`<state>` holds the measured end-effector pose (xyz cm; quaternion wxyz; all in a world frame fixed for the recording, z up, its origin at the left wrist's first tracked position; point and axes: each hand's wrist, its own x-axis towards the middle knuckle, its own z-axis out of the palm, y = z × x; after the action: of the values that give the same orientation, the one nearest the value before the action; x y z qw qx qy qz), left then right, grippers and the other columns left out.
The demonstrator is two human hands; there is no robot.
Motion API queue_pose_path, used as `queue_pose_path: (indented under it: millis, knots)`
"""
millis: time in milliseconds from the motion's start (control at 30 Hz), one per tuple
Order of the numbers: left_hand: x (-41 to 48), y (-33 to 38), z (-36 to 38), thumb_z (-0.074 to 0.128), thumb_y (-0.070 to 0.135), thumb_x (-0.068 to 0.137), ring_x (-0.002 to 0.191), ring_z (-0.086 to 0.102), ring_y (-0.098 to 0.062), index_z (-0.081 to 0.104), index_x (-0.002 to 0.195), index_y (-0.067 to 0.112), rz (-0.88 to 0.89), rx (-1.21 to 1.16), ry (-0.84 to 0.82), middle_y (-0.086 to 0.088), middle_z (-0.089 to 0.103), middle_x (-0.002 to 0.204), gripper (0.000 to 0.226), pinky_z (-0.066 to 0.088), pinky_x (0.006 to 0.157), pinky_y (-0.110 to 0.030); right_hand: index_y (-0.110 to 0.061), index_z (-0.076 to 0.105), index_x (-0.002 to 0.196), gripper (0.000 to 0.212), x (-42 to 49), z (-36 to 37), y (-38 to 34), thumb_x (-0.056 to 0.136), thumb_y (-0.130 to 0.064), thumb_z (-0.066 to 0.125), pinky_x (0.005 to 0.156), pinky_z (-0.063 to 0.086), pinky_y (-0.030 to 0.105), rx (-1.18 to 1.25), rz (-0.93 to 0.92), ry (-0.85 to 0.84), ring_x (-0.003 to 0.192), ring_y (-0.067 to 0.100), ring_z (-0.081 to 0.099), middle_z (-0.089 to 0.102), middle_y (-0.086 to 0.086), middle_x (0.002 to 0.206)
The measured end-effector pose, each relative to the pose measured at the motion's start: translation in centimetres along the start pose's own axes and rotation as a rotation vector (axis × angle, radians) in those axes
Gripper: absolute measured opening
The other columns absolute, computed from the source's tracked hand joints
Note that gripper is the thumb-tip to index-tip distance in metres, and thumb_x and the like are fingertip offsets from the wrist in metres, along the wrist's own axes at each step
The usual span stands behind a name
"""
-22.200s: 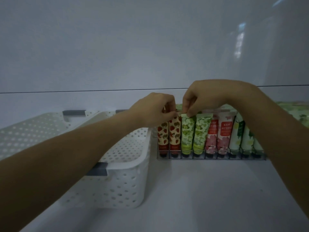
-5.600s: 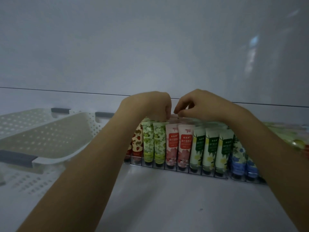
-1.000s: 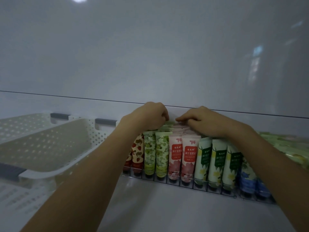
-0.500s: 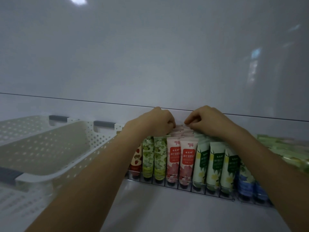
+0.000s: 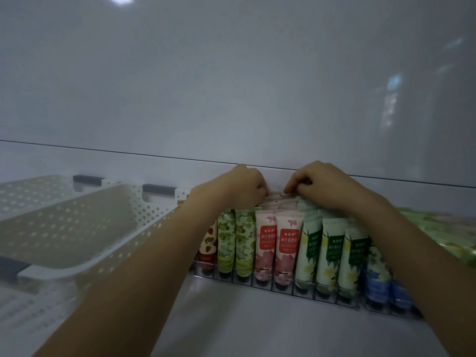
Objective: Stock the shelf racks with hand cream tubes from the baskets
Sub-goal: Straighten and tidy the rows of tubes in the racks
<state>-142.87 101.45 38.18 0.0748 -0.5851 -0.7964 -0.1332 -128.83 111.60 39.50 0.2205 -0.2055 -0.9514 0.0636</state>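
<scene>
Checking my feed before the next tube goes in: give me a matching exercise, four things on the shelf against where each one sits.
Things:
1. strawberry tube
2. pink tubes
3. blue tubes
4. white basket

Places:
A. far right of the front row in the rack
B. middle of the front row
C. left of the rack
D. far left of the front row

Pairs: 1-D, 2-B, 3-A, 4-C

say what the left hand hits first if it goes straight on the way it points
Likely the white back wall behind the rack; the left hand sits at the tops of the rear pink tubes. Depth unclear.
</scene>
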Motion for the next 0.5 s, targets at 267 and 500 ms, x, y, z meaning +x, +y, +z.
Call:
queue_pose_path:
  millis: [267, 500]
  knots:
    - [-0.5, 0.5, -0.6, 0.036, 0.016, 0.089, 0.105, 0.056, -0.023, 0.069, 0.105, 0.011, 0.008, 0.011, -0.016, -0.007, 0.066, 0.111, 0.037, 0.044, 0.096, -0.04, -0.021, 0.059, 0.125, 0.04, -0.4, -0.2, -0.8, 0.095, -0.006, 0.038, 0.092, 0.033, 0.016, -0.045, -0.128, -0.174, 0.114, 0.008, 0.05, 0.057, -0.004, 0.129]
    - [-1.0, 0.8, -1.2, 0.037, 0.016, 0.092, 0.102, 0.057, -0.023, 0.068, 0.108, 0.011, -0.025, 0.028, -0.01, -0.007, 0.066, 0.111, 0.035, 0.046, 0.094, -0.037, -0.018, 0.058, 0.126, 0.04, -0.4, 0.2, -1.3, 0.095, -0.006, 0.037, 0.093, 0.031, 0.016, -0.061, -0.122, -0.212, 0.117, 0.01, 0.047, 0.055, -0.001, 0.129]
